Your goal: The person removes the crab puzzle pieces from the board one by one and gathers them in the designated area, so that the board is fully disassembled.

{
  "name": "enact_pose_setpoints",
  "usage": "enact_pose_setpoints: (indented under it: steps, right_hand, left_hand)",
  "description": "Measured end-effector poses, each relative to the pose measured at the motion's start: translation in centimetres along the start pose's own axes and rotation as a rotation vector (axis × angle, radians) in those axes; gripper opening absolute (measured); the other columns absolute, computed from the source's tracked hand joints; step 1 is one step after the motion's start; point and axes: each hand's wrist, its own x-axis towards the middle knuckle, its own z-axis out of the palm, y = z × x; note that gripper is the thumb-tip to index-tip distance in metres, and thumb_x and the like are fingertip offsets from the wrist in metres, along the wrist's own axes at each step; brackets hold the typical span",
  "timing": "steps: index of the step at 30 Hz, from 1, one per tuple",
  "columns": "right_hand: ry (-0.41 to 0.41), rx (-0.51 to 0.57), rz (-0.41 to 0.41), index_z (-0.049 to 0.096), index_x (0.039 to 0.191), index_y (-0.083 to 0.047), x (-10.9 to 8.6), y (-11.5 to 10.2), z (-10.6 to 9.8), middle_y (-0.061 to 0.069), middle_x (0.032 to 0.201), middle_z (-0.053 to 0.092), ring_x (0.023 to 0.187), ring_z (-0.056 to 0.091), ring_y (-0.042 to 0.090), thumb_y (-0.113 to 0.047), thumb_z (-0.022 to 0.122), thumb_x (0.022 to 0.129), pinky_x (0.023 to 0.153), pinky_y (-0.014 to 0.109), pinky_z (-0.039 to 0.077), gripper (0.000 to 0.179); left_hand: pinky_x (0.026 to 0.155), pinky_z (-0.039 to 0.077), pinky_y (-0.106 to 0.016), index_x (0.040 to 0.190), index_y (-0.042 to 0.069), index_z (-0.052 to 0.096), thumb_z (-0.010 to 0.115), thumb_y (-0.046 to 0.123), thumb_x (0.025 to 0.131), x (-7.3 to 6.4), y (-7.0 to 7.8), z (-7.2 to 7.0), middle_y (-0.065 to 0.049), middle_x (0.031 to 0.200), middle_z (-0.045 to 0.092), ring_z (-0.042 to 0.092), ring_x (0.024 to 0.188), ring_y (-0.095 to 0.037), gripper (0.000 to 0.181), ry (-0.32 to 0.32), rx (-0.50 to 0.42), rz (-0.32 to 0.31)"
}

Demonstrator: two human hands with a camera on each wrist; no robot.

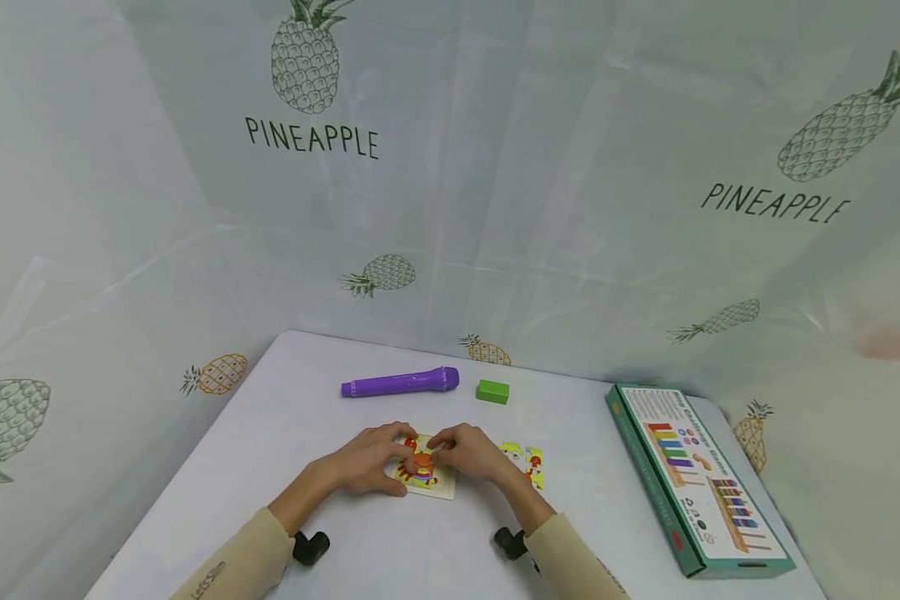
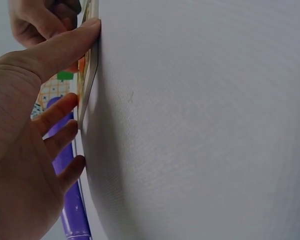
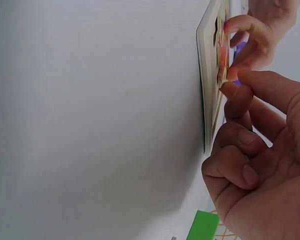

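Note:
A cream puzzle board (image 1: 442, 487) with a bright crab picture (image 1: 423, 468) lies on the table in front of me. My left hand (image 1: 370, 458) curves around its left side. The thumb presses the near edge and the other fingers reach over the far part; the left wrist view shows that thumb along the board's rim (image 2: 92, 65). Over the upper right of the picture, my right hand (image 1: 471, 452) brings thumb and forefinger together in a pinch at a puzzle piece, mostly hidden by the fingertips. Its other fingers are curled in, as the right wrist view shows.
Yellow puzzle pieces (image 1: 534, 467) lie right of the right hand. Behind the board are a purple toy microphone (image 1: 401, 383) and a green block (image 1: 492, 392). A flat game box (image 1: 705, 483) lies at the table's right. A pineapple-print sheet (image 1: 495, 208) hangs behind.

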Motion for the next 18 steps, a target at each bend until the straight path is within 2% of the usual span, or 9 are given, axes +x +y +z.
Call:
enact_pose_setpoints:
  steps: [18]
  right_hand:
    - [0.04,0.057,0.002,0.075,0.111,-0.012,0.22,0.28,0.17,-0.006,0.082,0.067,0.074,0.057,0.009,-0.022,0.067,0.094,0.067,0.026,0.047,0.021]
  left_hand:
    - [0.109,0.033,-0.06,0.097,0.042,0.07,0.08,0.043,0.083,0.18,0.26,-0.22,-0.003,0.146,0.046,0.044,0.134,-0.029,0.017,-0.006,-0.003,-0.008]
